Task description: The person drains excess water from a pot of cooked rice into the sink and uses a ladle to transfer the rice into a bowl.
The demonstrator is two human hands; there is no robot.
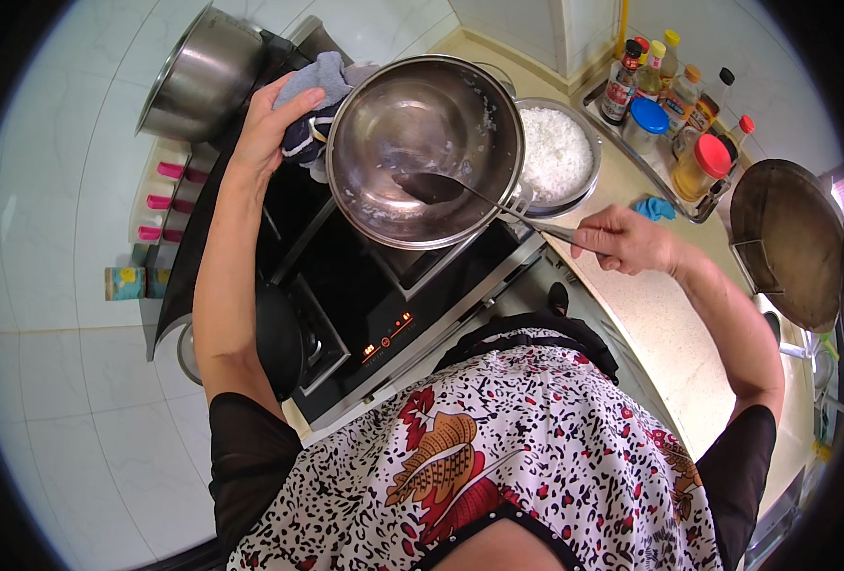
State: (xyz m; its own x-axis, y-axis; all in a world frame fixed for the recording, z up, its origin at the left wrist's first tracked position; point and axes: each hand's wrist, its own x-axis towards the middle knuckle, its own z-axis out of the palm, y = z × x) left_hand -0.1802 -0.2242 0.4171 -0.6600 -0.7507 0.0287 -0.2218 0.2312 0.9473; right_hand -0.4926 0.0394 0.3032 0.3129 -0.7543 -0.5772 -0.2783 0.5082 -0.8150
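My left hand (277, 118) grips a folded grey and dark cloth (322, 82) against the left side of a steel pot (407, 107). The pot is tilted so that its inside faces me, with grains of rice stuck to its wall. In my right hand (625, 239) is the handle of a metal spoon (432, 188), its bowl inside the pot. Just right of the pot, partly hidden by its rim, a metal bowl (590, 187) holds a heap of white rice (554, 146).
Below the pot lies a black glass cooktop (364, 285) with lit red displays; a black pan (279, 342) sits at its left. A large steel pot (207, 78) stands at the back left. A tray (611, 139) of bottles and jars, a blue cloth (655, 208) and a wok (789, 243) are on the right.
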